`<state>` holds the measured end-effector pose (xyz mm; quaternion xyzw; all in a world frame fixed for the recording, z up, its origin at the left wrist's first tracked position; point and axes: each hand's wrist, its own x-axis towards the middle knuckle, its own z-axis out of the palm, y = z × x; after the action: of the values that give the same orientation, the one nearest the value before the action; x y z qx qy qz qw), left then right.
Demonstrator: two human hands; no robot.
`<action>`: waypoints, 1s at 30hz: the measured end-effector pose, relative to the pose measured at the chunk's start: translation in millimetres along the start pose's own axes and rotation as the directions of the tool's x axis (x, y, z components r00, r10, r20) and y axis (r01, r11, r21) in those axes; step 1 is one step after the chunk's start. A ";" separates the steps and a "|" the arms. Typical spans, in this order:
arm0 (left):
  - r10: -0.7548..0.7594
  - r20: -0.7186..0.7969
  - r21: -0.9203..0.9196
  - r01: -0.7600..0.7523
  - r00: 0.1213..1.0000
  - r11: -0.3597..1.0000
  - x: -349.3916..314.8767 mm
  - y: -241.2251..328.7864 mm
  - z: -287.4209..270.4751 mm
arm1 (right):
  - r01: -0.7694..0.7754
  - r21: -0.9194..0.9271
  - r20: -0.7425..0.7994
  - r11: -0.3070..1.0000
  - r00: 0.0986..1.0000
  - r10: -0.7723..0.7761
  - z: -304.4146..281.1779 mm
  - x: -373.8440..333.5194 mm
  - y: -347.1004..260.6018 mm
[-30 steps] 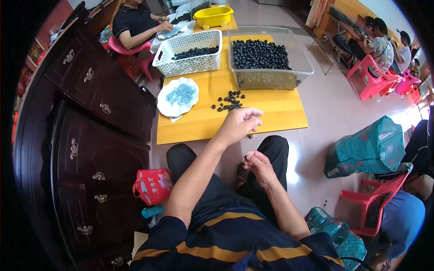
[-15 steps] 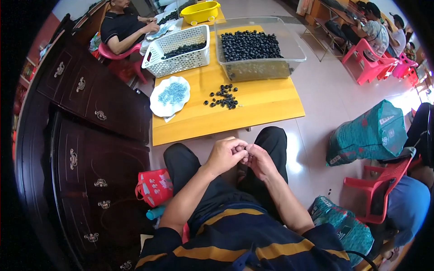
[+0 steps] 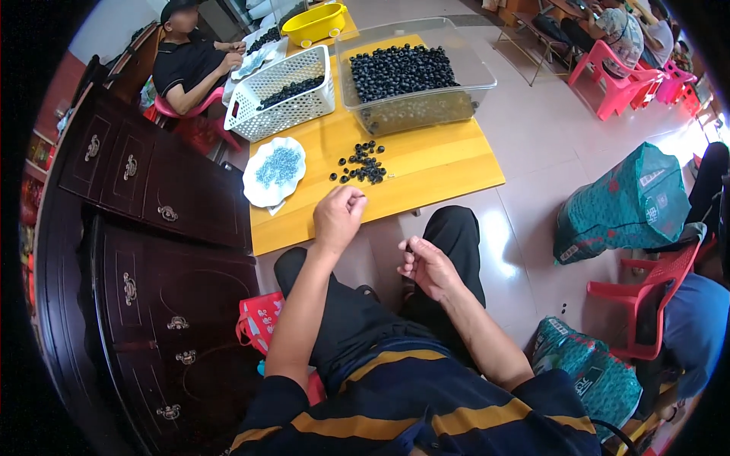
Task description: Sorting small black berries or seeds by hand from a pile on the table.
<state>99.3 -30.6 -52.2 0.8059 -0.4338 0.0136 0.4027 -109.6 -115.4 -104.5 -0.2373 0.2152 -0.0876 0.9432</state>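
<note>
My left hand [image 3: 339, 219] is raised at the near edge of the yellow table [image 3: 449, 163], its thumb and fingers pinched together; whatever they may hold is too small to make out. Over my lap, my right hand [image 3: 430, 267] has its fingers curled around a small black piece [image 3: 410, 247], mostly covered by thumb and forefinger. Just beyond my left hand lies a loose cluster of small black ring-shaped parts [image 3: 366, 163]. To their left, a white scalloped plate [image 3: 253, 193] carries many tiny clear-blue pieces [image 3: 278, 166].
A clear plastic bin [image 3: 426, 114] full of black parts and a white perforated basket [image 3: 242, 131] stand farther back, near a yellow tub [image 3: 313, 27]. Dark drawers [image 3: 171, 220] line the left. Teal sacks [image 3: 620, 205] and a red chair [image 3: 646, 292] are right. Another person [image 3: 190, 68] sits far left.
My hands have come apart: the left has moved forward and left toward the black parts, while the right stays over my lap with the small black piece. The view has shifted slightly.
</note>
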 end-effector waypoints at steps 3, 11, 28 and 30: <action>0.002 0.008 0.055 -0.002 1.000 0.998 13.7 -13.7 7.1 | 0.008 -0.031 -0.085 1.000 0.996 -0.010 6.4 0.0 1.4; -0.086 0.053 -0.031 0.088 0.995 0.996 26.6 -23.7 24.5 | 0.026 -0.023 -0.098 0.999 0.995 -0.029 -1.2 2.1 0.9; 0.278 0.087 0.154 -0.288 0.957 0.945 43.3 17.2 22.6 | -0.006 -0.046 -0.071 0.999 0.997 0.003 4.2 0.9 -3.9; 0.389 0.093 0.216 -0.400 0.916 0.890 52.7 21.6 27.1 | -0.013 -0.066 -0.096 0.998 0.995 0.006 5.0 0.3 -5.0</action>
<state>107.9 -91.2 -37.2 0.7422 -0.5933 0.1263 0.2848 -107.4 -117.8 -98.2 -0.2631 0.2640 -0.0872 0.9239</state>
